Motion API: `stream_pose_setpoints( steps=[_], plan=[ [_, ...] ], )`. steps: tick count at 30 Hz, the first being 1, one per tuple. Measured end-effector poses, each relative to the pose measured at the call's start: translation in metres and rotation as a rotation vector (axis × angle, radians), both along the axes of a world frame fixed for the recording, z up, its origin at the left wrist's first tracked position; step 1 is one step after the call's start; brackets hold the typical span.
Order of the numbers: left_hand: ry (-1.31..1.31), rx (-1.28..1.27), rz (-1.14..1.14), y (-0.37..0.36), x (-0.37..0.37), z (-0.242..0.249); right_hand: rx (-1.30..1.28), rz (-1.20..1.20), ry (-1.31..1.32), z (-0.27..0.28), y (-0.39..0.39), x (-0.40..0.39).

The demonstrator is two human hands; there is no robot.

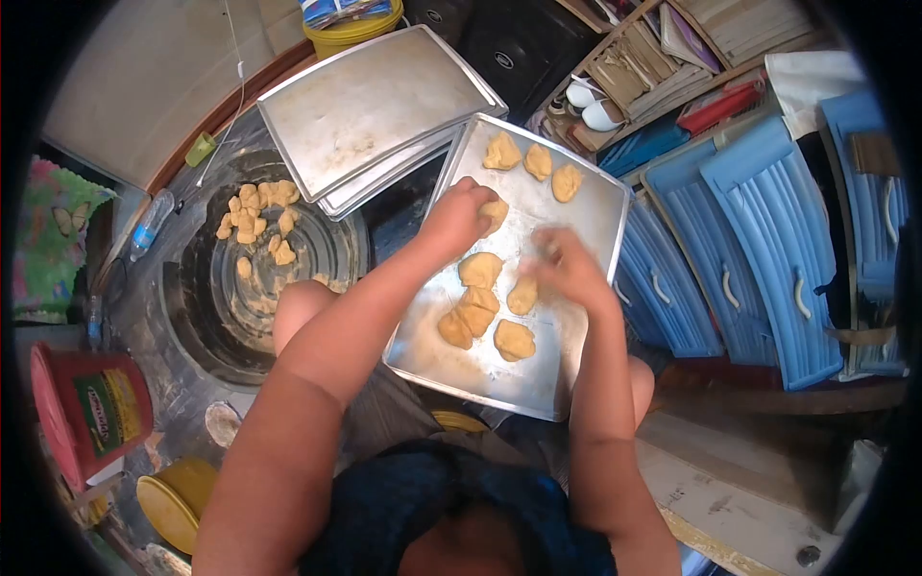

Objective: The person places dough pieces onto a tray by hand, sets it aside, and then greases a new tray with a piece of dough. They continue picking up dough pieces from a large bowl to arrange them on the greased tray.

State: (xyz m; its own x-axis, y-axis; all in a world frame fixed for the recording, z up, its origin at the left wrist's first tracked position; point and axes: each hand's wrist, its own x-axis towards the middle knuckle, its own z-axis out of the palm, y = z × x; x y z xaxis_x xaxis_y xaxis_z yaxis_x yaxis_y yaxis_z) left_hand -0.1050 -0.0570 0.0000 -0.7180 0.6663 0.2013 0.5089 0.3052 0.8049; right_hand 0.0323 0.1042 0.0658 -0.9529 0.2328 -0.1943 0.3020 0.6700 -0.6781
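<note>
Gleaming metal tray (552, 360) (rectangular), lumpy dough (497, 214) under hands (458, 221)

Tally: 1 shallow rectangular silver metal tray (533, 382) in use, at least 9 pale yellow-brown dough lumps (515, 340) on it. 1 big round black basin (344, 240), 10+ smaller dough pieces (248, 204) inside, overlapping, exact count unclear. Stacked silver trays (379, 101): 2 minimum. Red plastic buckets (96, 413): 1. White-handled ribbed blue plastic drawer fronts (768, 274): at least 4.
</note>
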Motion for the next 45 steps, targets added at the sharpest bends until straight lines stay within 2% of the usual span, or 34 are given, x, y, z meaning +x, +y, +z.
stream_pose_setpoints(
  steps=[2,3,5,7,9,12,14,15,17,18,19,21,23,25,29,31,33,35,37,38,39,41,43,44,45],
  plan=[
    [-0.036,-0.027,0.006,-0.001,0.0,0.007,0.053,0.233,-0.013,-0.013,-0.016,0.025],
    [-0.067,-0.055,0.006,-0.001,0.001,0.009,-0.001,0.158,-0.143,-0.015,-0.02,0.027],
    [-0.074,-0.044,0.007,0.001,0.003,0.007,-0.065,0.047,0.029,-0.022,-0.007,0.029],
    [-0.081,-0.034,0.015,0.001,0.004,0.005,-0.057,-0.279,0.193,-0.009,0.011,0.018],
    [-0.047,0.046,0.047,0.002,0.008,0.006,0.075,-0.511,0.364,-0.029,0.056,0.002],
    [0.111,-0.034,-0.048,-0.001,0.009,0.007,0.055,-0.591,0.515,-0.042,0.088,-0.025],
    [0.11,-0.051,-0.092,-0.003,0.004,0.006,0.584,-0.407,0.595,-0.061,0.1,-0.038],
    [0.106,-0.071,-0.139,-0.003,0.002,0.005,0.584,-0.404,0.596,-0.065,0.102,-0.04],
    [0.069,-0.077,-0.133,-0.003,-0.001,0.003,0.626,-0.32,0.4,-0.061,0.085,-0.045],
    [0.032,-0.084,-0.13,-0.003,-0.001,0.002,0.73,-0.374,0.3,-0.055,0.074,-0.043],
    [0.03,-0.085,-0.129,-0.002,-0.001,0.003,0.728,-0.372,0.298,-0.05,0.061,-0.04],
    [-0.027,-0.116,-0.042,0.0,0.0,0.006,0.546,-0.276,0.497,-0.042,0.037,-0.034],
    [-0.012,-0.024,0.038,0.004,0.0,-0.003,-0.058,-0.168,0.032,-0.021,-0.009,-0.021],
    [0.004,0.064,0.109,0.007,0.002,-0.004,0.067,0.086,0.137,-0.037,-0.045,-0.006],
    [0.03,0.07,0.164,0.009,0.003,0.0,0.033,0.066,0.131,-0.045,-0.047,-0.011],
    [0.062,0.096,0.136,0.008,0.003,-0.001,-0.122,-0.235,0.31,-0.064,-0.022,-0.024],
    [0.047,0.095,0.115,0.009,-0.002,-0.007,-0.052,-0.427,0.412,-0.041,-0.023,-0.038],
    [0.031,0.093,0.088,0.01,-0.001,-0.008,-0.086,-0.445,0.422,-0.053,-0.014,-0.047],
    [0.022,0.083,0.101,0.01,-0.001,-0.005,0.445,-0.174,0.578,-0.078,-0.003,-0.052],
    [0.025,0.084,0.102,0.009,-0.001,-0.004,0.485,-0.196,0.519,-0.055,-0.016,-0.046],
    [0.09,0.058,0.109,0.009,-0.001,-0.005,0.485,-0.195,0.521,-0.037,-0.028,-0.038],
    [0.151,0.032,0.119,0.01,0.0,-0.005,0.172,-0.206,0.215,-0.011,-0.046,-0.021],
    [0.356,0.03,0.113,0.01,0.004,-0.002,-0.02,0.063,-0.011,-0.002,-0.063,0.005],
    [0.353,0.029,0.107,0.01,0.007,0.001,-0.028,0.206,0.04,-0.016,-0.066,0.015],
    [0.393,-0.084,0.001,0.01,0.01,0.005,-0.035,0.347,0.093,-0.032,-0.064,0.022]
  ],
)
